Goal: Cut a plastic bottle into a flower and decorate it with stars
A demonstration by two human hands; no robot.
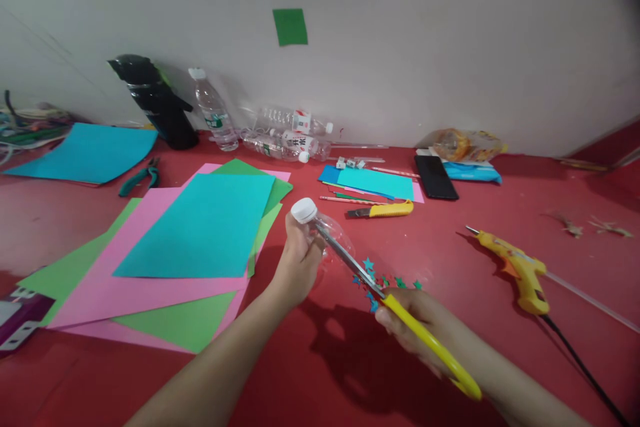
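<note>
My left hand (299, 257) is closed round the neck of a clear plastic bottle top (325, 230) with a white cap (303, 210), held above the red table. My right hand (417, 330) grips yellow-handled scissors (395, 303); their metal blades reach up-left into the clear plastic. Small blue and green paper stars (383, 278) lie on the table just under the blades.
Teal, pink and green paper sheets (200, 233) lie to the left. A yellow glue gun (520, 270) lies to the right, a yellow box cutter (383, 210) and pencils behind. Plastic bottles (285, 137), a black jug (157, 103), pliers (143, 177) and a black phone (435, 177) stand near the wall.
</note>
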